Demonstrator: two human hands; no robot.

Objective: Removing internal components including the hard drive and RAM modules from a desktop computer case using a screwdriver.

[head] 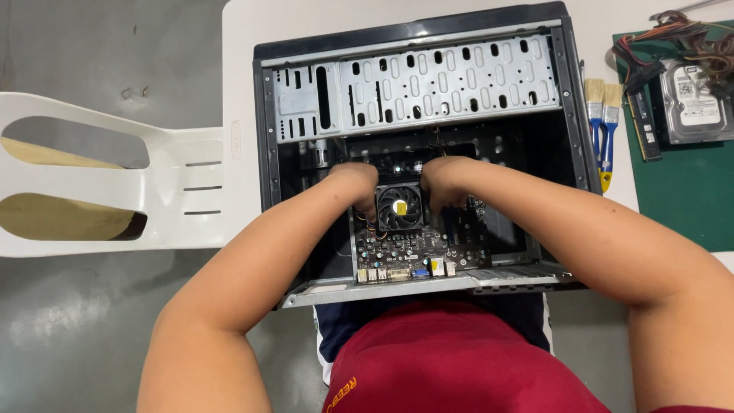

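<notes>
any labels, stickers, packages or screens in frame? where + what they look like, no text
Hard drive label: white rectangle with dark print, on the silver drive on the green mat, far right.
Fan sticker: small round yellow patch at the hub of the black cooler fan, between the left hand and right hand.
No packages or screens.

black computer case (pixel 264 153), green mat (pixel 688 199), white chair (pixel 115 191)

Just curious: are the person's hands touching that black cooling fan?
Touching. The head view shows the left hand and right hand pressed against the cooling fan's sides.
</notes>
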